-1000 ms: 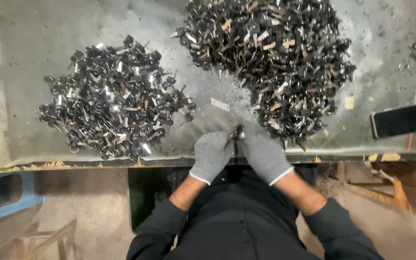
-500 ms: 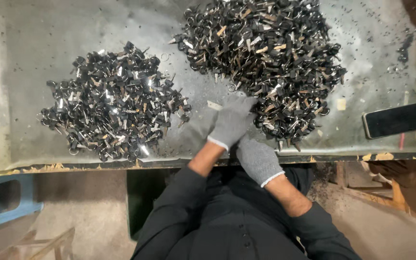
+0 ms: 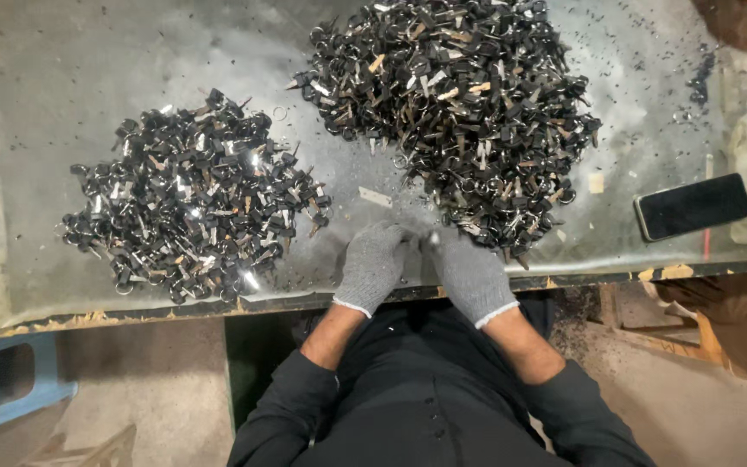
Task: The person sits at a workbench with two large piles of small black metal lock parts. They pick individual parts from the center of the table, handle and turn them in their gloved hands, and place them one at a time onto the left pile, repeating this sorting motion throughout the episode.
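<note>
Smaller pile of dark metal parts point(image 3: 192, 207) at centre left on grey desk point(image 3: 36, 104). Gloved left hand point(image 3: 372, 264) and right hand point(image 3: 470, 275) together at lower centre, fingertips meeting; grasp undeterminable. Larger pile point(image 3: 451, 112) upper centre-right. Black phone point(image 3: 692, 206) far right.

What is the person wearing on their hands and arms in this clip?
Both the left hand and the right hand wear grey knitted gloves with pale cuff edging. Dark sleeves are pushed up past the forearms, matching a dark buttoned top.
</note>
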Action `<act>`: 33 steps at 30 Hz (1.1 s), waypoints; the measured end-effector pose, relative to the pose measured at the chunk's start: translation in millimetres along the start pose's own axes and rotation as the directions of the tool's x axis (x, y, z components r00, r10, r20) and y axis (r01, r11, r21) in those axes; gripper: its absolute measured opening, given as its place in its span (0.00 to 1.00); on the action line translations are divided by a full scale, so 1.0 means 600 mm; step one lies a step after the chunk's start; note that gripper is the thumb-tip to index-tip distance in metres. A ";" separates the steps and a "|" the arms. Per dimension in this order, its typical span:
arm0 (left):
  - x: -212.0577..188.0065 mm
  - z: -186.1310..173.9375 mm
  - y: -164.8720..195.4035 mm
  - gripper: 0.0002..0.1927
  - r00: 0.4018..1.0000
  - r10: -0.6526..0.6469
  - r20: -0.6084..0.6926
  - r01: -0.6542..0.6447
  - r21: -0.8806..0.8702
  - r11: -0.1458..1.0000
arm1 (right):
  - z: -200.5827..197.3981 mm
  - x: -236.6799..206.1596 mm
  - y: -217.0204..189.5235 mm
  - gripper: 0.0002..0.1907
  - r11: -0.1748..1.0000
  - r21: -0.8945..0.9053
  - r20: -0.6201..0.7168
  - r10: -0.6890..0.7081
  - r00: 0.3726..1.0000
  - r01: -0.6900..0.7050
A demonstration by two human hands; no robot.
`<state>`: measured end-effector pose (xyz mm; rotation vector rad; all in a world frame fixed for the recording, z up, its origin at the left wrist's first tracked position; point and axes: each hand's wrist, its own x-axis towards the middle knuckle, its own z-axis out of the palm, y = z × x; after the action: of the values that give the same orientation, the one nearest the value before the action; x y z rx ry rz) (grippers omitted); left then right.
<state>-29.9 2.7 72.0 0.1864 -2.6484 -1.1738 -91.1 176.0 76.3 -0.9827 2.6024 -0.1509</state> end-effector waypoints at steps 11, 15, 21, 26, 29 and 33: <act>0.086 0.062 -0.031 0.19 0.986 0.153 -0.065 -0.142 0.146 0.979 | -0.007 -0.013 -0.022 0.24 0.971 0.131 -0.252 -0.161 0.954 0.199; 0.086 0.058 -0.021 0.15 1.000 -0.026 -0.018 0.026 -0.026 0.999 | 0.002 -0.021 -0.015 0.17 0.981 0.183 -0.062 -0.062 0.996 0.073; 0.022 0.019 0.004 0.21 0.994 0.110 0.026 -0.111 0.065 0.992 | 0.012 -0.012 0.003 0.12 0.957 0.239 0.214 -0.220 0.952 0.167; 0.057 0.022 -0.013 0.21 0.981 0.161 -0.112 -0.134 0.215 0.967 | 0.005 0.000 -0.018 0.16 0.953 0.257 0.164 -0.209 0.964 0.163; 0.072 0.029 -0.023 0.23 0.991 0.104 -0.084 -0.094 0.118 0.989 | -0.005 -0.006 -0.029 0.16 0.956 0.253 0.153 -0.189 0.970 0.146; 0.044 0.023 -0.030 0.26 0.974 -0.215 0.075 0.215 0.011 0.977 | -0.009 -0.005 -0.024 0.19 0.941 0.237 0.127 -0.278 0.952 0.244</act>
<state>-58.4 -5.4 54.1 0.4475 -2.7511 -1.2649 -82.1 167.1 85.4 -1.2022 2.2460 -0.4009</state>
